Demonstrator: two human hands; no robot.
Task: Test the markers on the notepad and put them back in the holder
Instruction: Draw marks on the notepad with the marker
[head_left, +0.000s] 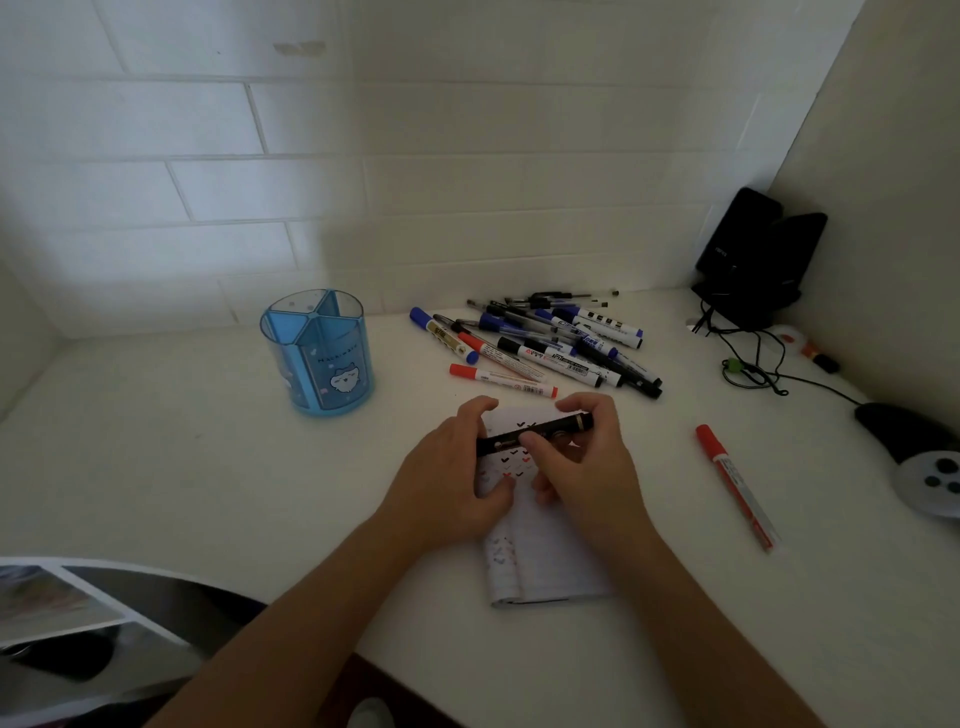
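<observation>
The left hand (447, 478) and the right hand (587, 457) are both gripping one black marker (506, 441), which is lying almost level, its right end tilting slightly toward the far side. The left hand's fingers are curling over the marker's left end. The right hand is pinching the barrel with the thumb on the near side and the fingers wrapping over the top, leaving the right tip sticking out past them. Whether the cap is on or coming off cannot be told.

The marker is hovering just over the far part of the notepad (550, 561), which is lying on the white desk (182, 467) under both hands and showing small black and red tick marks between the fingers.

The blue pen holder (322, 358) is standing upright to the far left of the hands, well apart from them, its top divided into compartments. A pile of markers and pens (545, 343) is lying far of the notepad, with a red marker (501, 380) at its near edge. A second red marker (735, 480) is lying alone to the right of the notepad.

Black speakers (753, 260) are standing in the far right corner, with cables (753, 358) trailing near them and a computer mouse (914, 447) sitting at the right edge.
</observation>
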